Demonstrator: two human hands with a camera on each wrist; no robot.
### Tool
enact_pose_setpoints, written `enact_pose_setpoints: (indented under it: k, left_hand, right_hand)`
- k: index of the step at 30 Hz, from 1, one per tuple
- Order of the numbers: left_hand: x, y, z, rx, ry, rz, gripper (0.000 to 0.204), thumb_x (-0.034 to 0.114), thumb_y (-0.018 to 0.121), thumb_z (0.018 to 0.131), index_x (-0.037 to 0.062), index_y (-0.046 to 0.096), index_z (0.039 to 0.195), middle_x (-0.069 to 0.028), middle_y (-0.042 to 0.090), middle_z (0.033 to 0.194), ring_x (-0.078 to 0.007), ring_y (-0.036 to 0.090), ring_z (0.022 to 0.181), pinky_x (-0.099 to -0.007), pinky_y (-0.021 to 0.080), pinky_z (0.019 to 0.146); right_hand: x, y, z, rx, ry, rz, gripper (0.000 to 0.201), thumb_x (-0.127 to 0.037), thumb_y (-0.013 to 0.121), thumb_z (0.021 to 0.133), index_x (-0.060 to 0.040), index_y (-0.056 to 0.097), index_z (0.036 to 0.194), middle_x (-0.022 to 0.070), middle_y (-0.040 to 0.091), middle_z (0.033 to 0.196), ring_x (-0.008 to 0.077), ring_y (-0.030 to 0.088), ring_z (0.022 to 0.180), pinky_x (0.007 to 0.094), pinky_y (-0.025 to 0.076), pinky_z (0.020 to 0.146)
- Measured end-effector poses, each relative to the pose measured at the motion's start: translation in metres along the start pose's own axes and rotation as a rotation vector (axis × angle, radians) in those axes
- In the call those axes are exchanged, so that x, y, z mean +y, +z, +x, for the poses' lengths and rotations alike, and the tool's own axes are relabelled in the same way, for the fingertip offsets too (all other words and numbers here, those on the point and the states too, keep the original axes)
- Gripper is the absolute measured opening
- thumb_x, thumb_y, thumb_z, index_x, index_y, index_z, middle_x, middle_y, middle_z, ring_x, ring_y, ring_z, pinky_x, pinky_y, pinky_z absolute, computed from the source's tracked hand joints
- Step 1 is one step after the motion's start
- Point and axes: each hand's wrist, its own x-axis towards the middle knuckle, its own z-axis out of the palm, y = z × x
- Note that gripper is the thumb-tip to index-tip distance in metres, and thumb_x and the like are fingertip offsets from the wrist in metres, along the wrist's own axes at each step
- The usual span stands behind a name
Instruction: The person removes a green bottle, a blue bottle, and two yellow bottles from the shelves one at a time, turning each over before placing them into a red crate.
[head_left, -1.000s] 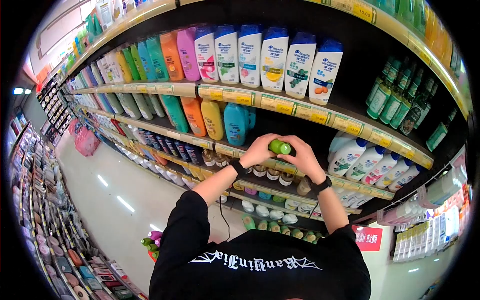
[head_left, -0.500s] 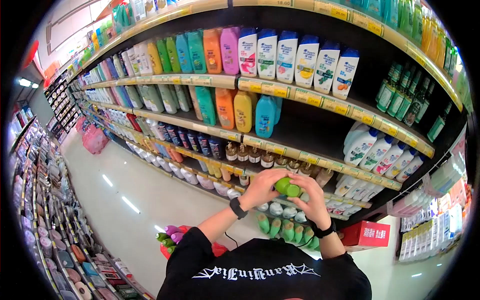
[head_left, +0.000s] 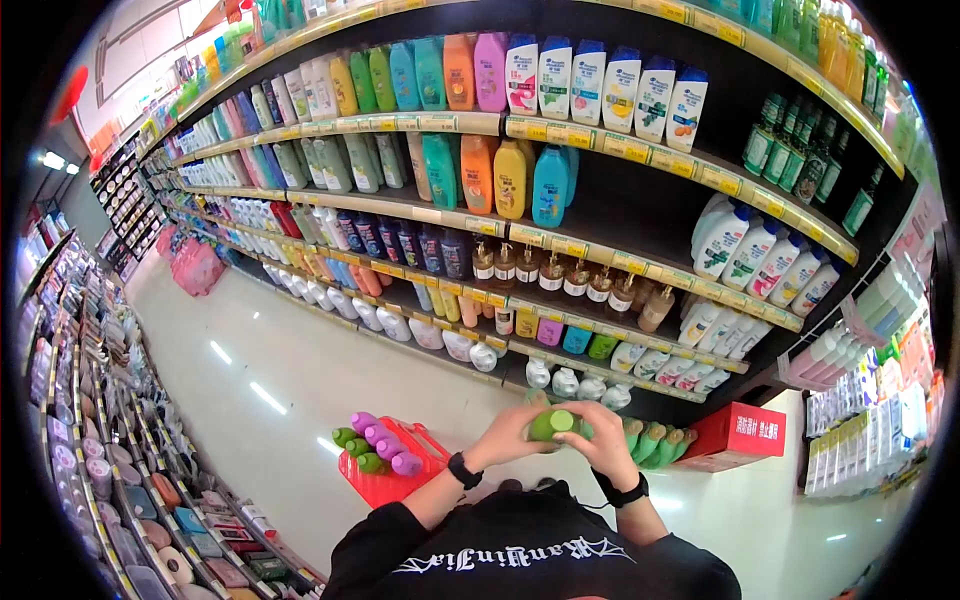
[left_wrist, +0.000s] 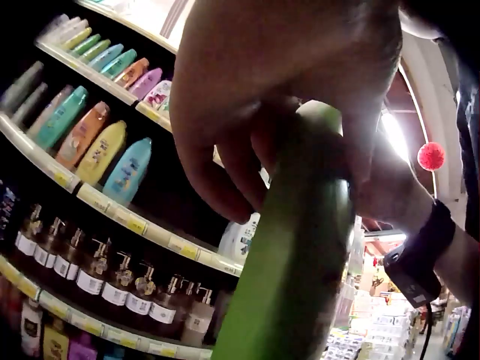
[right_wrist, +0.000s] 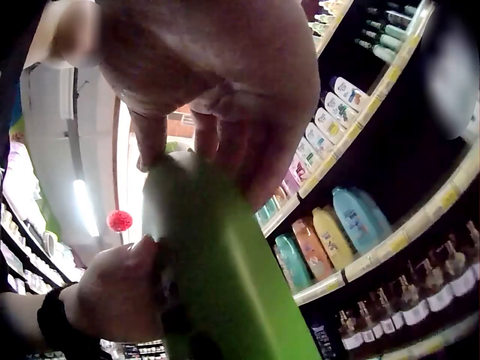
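Both hands hold a green bottle in front of the chest, its lighter green cap end turned up toward the head camera. My left hand grips the bottle from the left side. My right hand curls around it from the right, thumb and fingers near the cap. In the left wrist view the smooth green bottle runs down from under the fingers. The right wrist view shows its glossy green side, with the left hand against its lower left.
A red shopping basket with several purple and green bottles stands on the floor at the left. Ahead are shelves of shampoo bottles and amber pump bottles. A red box and green bottles sit low at right.
Both hands have lowered the green bottle from shelf height toward the chest, still holding it. The head view has shifted, bringing the red basket fully into sight.
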Motion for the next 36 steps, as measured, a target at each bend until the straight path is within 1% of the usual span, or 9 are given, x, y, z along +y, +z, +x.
enact_pose_setpoints:
  k: [4, 8, 12, 13, 17, 21, 25, 28, 36]
  left_hand:
    - [0.012, 0.018, -0.053, 0.078, -0.017, 0.003, 0.06, 0.027, 0.082, 0.074, 0.005, 0.06, 0.125, -0.0168, 0.065, 0.118, -0.0332, 0.062, 0.11, -0.0407, 0.048, 0.094]
    - [0.035, 0.043, -0.102, 0.174, -0.048, -0.014, 0.059, 0.029, 0.081, 0.075, 0.005, 0.061, 0.125, -0.0179, 0.065, 0.118, -0.0344, 0.062, 0.11, -0.0414, 0.048, 0.094]
    - [0.051, 0.081, -0.151, 0.31, -0.102, -0.038, 0.051, 0.027, 0.081, 0.074, 0.0043, 0.063, 0.116, -0.0172, 0.068, 0.109, -0.0364, 0.063, 0.101, -0.0426, 0.05, 0.089]
    - [0.046, 0.093, -0.162, 0.319, -0.091, -0.094, 0.05, 0.028, 0.081, 0.074, 0.0047, 0.064, 0.115, -0.0164, 0.068, 0.109, -0.036, 0.064, 0.1, -0.0421, 0.05, 0.088]
    - [0.061, 0.123, -0.217, 0.321, -0.216, 0.018, 0.049, 0.028, 0.08, 0.074, 0.005, 0.064, 0.115, -0.0154, 0.068, 0.109, -0.0351, 0.065, 0.099, -0.0414, 0.051, 0.087]
    - [0.071, 0.142, -0.247, 0.352, -0.206, 0.073, 0.047, 0.023, 0.078, 0.072, 0.0023, 0.064, 0.111, -0.0169, 0.068, 0.106, -0.0361, 0.064, 0.097, -0.0416, 0.051, 0.086]
    - [0.085, 0.144, -0.26, 0.404, -0.146, 0.087, 0.048, 0.018, 0.077, 0.07, 0.0031, 0.063, 0.113, -0.0164, 0.068, 0.105, -0.0357, 0.064, 0.096, -0.0427, 0.051, 0.084]
    - [0.096, 0.138, -0.269, 0.433, -0.184, 0.087, 0.045, 0.017, 0.078, 0.071, 0.0033, 0.063, 0.112, -0.0154, 0.068, 0.105, -0.0349, 0.064, 0.097, -0.0431, 0.05, 0.086]
    - [0.089, 0.115, -0.317, 0.61, -0.282, 0.133, 0.047, 0.018, 0.078, 0.072, 0.0045, 0.063, 0.115, -0.0141, 0.068, 0.107, -0.0345, 0.064, 0.099, -0.042, 0.05, 0.087]
  right_hand:
    - [-0.022, 0.007, -0.032, -0.109, 0.048, 0.077, 0.039, -0.02, 0.077, 0.078, -0.0045, 0.065, 0.112, 0.0139, 0.068, 0.11, 0.0331, 0.064, 0.1, 0.0396, 0.05, 0.087]
    - [-0.044, 0.01, -0.062, -0.218, 0.008, 0.095, 0.037, -0.019, 0.076, 0.081, -0.0048, 0.065, 0.113, 0.0145, 0.068, 0.111, 0.0332, 0.064, 0.101, 0.0402, 0.049, 0.088]
    - [-0.053, 0.018, -0.105, -0.305, -0.018, 0.135, 0.041, -0.022, 0.075, 0.082, -0.0057, 0.062, 0.116, 0.0138, 0.068, 0.11, 0.0342, 0.064, 0.101, 0.0402, 0.051, 0.087]
    - [-0.054, 0.022, -0.118, -0.309, -0.027, 0.14, 0.041, -0.022, 0.075, 0.082, -0.0057, 0.062, 0.117, 0.014, 0.067, 0.112, 0.0345, 0.064, 0.101, 0.0402, 0.051, 0.087]
    - [-0.075, 0.027, -0.164, -0.387, 0.034, 0.191, 0.042, -0.023, 0.075, 0.083, -0.0066, 0.063, 0.119, 0.014, 0.067, 0.114, 0.0349, 0.063, 0.103, 0.0411, 0.05, 0.089]
    - [-0.09, 0.027, -0.193, -0.454, 0.114, 0.219, 0.041, -0.017, 0.075, 0.081, -0.0037, 0.063, 0.118, 0.014, 0.067, 0.117, 0.0339, 0.063, 0.107, 0.0404, 0.05, 0.093]
    - [-0.107, 0.023, -0.195, -0.503, 0.059, 0.199, 0.042, -0.015, 0.077, 0.078, -0.0036, 0.063, 0.116, 0.0137, 0.067, 0.118, 0.0335, 0.063, 0.108, 0.0399, 0.05, 0.092]
    - [-0.117, 0.026, -0.19, -0.521, -0.003, 0.197, 0.042, -0.015, 0.078, 0.077, -0.0037, 0.063, 0.115, 0.0135, 0.067, 0.118, 0.0332, 0.063, 0.108, 0.0401, 0.05, 0.092]
    - [-0.139, 0.078, -0.172, -0.654, -0.066, 0.289, 0.045, -0.009, 0.076, 0.078, -0.0042, 0.061, 0.121, 0.0123, 0.066, 0.12, 0.0311, 0.063, 0.11, 0.0384, 0.049, 0.095]
